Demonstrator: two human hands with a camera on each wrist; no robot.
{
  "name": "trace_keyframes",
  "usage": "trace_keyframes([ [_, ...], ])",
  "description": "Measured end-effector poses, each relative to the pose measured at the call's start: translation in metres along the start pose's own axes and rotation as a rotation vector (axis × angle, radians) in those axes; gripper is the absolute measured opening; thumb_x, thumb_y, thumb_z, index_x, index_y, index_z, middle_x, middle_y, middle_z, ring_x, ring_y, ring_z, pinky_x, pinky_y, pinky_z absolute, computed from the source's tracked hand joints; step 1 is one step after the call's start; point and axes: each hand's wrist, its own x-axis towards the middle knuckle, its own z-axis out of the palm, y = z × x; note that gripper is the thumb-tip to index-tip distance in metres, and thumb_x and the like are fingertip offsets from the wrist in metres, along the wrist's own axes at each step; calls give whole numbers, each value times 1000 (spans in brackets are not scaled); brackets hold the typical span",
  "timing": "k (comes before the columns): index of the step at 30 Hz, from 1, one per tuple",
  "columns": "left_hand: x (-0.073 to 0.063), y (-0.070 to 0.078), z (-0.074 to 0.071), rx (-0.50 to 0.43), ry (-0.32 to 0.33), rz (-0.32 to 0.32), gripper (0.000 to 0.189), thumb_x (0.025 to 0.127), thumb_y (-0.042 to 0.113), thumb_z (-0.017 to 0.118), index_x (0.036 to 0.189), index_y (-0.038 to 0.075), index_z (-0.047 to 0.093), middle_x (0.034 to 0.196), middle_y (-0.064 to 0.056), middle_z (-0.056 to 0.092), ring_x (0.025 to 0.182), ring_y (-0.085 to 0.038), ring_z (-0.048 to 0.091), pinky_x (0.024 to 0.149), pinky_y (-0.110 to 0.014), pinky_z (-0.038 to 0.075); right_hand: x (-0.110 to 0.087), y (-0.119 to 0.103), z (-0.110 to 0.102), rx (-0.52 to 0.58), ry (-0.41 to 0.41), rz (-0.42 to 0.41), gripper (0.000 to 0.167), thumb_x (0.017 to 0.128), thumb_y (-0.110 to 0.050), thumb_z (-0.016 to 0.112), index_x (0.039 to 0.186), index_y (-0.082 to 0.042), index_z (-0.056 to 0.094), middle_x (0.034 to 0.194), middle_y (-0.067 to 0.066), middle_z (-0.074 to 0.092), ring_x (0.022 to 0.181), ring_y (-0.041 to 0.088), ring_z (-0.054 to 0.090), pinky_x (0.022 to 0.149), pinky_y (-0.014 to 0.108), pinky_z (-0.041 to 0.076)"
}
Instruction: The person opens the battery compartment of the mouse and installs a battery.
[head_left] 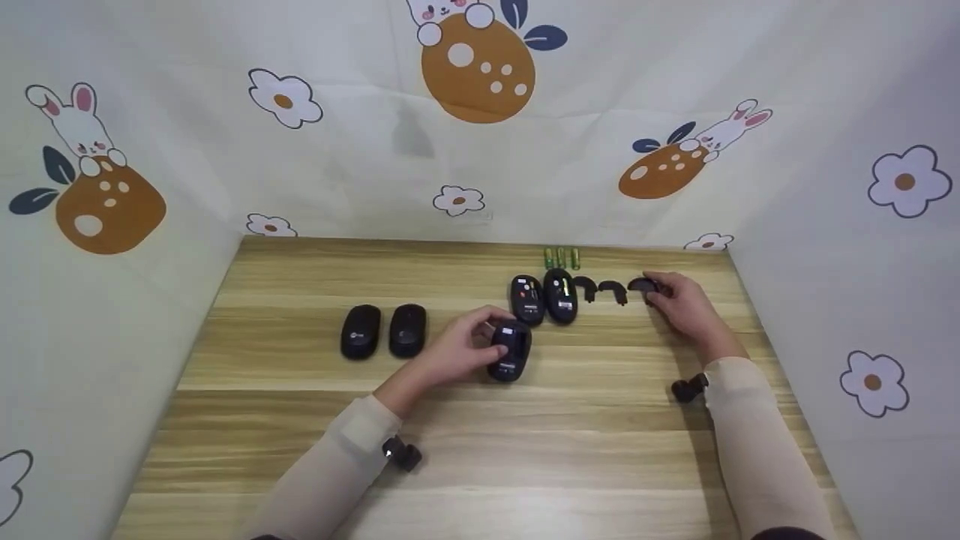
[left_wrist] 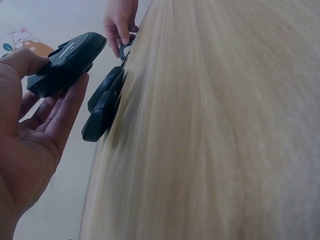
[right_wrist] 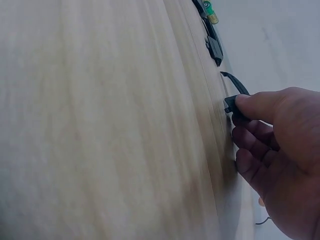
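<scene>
My left hand (head_left: 457,349) grips a black computer mouse (head_left: 511,358) with its underside and open battery slot facing up. In the left wrist view that mouse (left_wrist: 67,65) is raised off the table, thumb on top and fingers beneath. At the right, my right hand (head_left: 688,307) pinches a curved black battery cover (head_left: 642,285) between thumb and fingers. The right wrist view has this cover (right_wrist: 236,106) close over the tabletop. Two more covers, one nearer (head_left: 615,291) and one farther left (head_left: 586,288), lie beside it.
Two overturned mice, one left (head_left: 527,300) and one right (head_left: 560,297) with a battery in its slot, lie behind the held mouse. Three green batteries (head_left: 561,258) are at the back edge. Two upright mice (head_left: 361,331) sit on the left. Patterned fabric walls surround the wooden table (head_left: 525,465).
</scene>
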Motion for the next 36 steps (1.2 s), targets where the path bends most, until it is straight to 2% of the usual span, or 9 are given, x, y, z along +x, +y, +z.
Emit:
trace_keyframes([
  [5,-1,1,0,4,1,-12,48,96,4,80,141,17,69,125,-3,74,112,-24,69,105,-49,57,1,1,0,-37,-1,-17,43,106,2,69,148,7,64,119,28,66,99,33,59,87,40,48],
  [8,-1,2,0,4,3,-22,48,96,5,80,141,18,69,125,-2,74,112,-24,69,106,-48,57,1,1,0,-40,-2,-12,42,106,1,69,148,8,64,115,26,65,97,30,57,84,36,47],
  [17,0,1,0,-17,11,11,47,96,1,79,140,13,69,126,-6,73,110,-24,68,107,-48,56,2,3,1,-45,-6,15,42,106,0,68,147,9,63,117,27,61,100,33,58,85,38,47],
  [27,0,1,0,-14,11,6,47,96,2,79,141,14,69,128,-7,73,113,-25,69,109,-49,56,2,1,3,-15,5,42,36,107,-1,67,142,10,66,121,27,60,106,33,58,88,37,47],
  [31,0,1,0,-17,8,5,48,97,3,79,141,15,69,129,-5,73,113,-25,69,108,-48,57,4,-1,5,4,35,64,35,109,-4,66,141,9,67,120,25,59,103,31,57,86,35,46],
  [36,0,1,0,-12,3,-4,48,97,4,79,141,18,69,128,-2,73,114,-23,68,108,-47,56,6,-8,9,42,123,61,32,108,-7,67,136,8,70,120,23,61,99,27,57,80,27,47],
])
